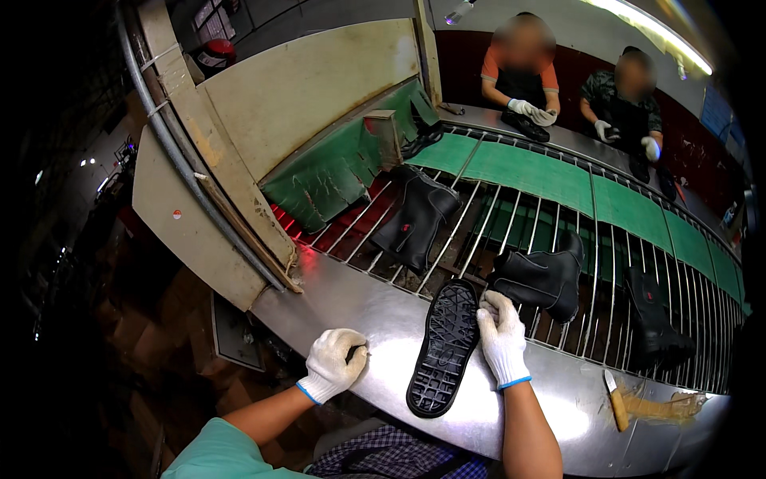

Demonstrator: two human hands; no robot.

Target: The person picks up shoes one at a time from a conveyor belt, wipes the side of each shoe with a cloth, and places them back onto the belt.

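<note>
A black rubber shoe sole (444, 349) with a ridged lattice pattern lies lengthwise on the metal ledge (375, 303) in front of me. My right hand (503, 337), in a white knit glove with a blue cuff, grips the sole's right edge near its far end. Left of the sole and apart from it, my left hand (335, 364) wears a matching glove. Its fingers curl toward the thumb, and nothing shows in them. Just beyond my right hand, a black boot (538, 275) lies on its side on the conveyor's metal rods (594, 295).
Another black boot (416, 219) lies by the green slit curtain (335, 180); a third (650, 319) is farther right. A wooden-handled knife (615, 401) rests on the ledge beside brown tape (662, 405). Two gloved co-workers (523, 76) (626, 104) stand across the conveyor, handling dark items.
</note>
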